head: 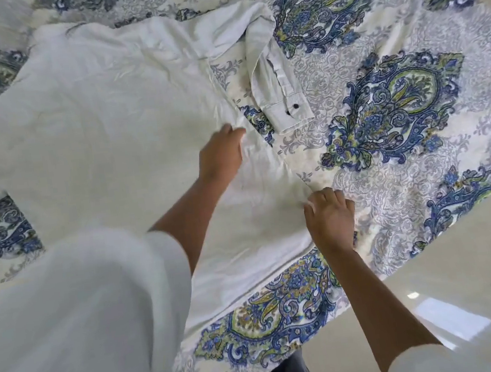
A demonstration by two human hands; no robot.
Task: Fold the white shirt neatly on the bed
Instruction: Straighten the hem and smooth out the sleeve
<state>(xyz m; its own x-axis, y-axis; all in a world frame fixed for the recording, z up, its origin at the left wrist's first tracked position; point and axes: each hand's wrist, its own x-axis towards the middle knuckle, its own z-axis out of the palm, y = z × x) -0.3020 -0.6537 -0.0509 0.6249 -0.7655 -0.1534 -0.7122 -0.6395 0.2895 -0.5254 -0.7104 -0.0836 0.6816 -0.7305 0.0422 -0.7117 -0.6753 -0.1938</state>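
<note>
We are standing at a bed [390, 44] that is wearing a blue-and-green paisley cover, with pale glossy floor [466, 282] shining to the right. One white shirt [101, 126] is lying spread on the bed, one buttoned cuff [291, 112] showing beside it. Our two hands are meeting its right edge, the right hand [330, 218] curling its fingers onto the cloth, the left hand [222, 154] blurring too much to tell

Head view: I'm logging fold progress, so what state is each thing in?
White shirt: spread out, creased, not yet folded.
Sleeve: bent beside the body, cuff flat, not folded in.
Left hand: on the shirt's side edge; blurred, grip unclear.
Right hand: fingertips down at the shirt's edge near the hem; grip unclear.
Bedspread: laid flat under the shirt.
</note>
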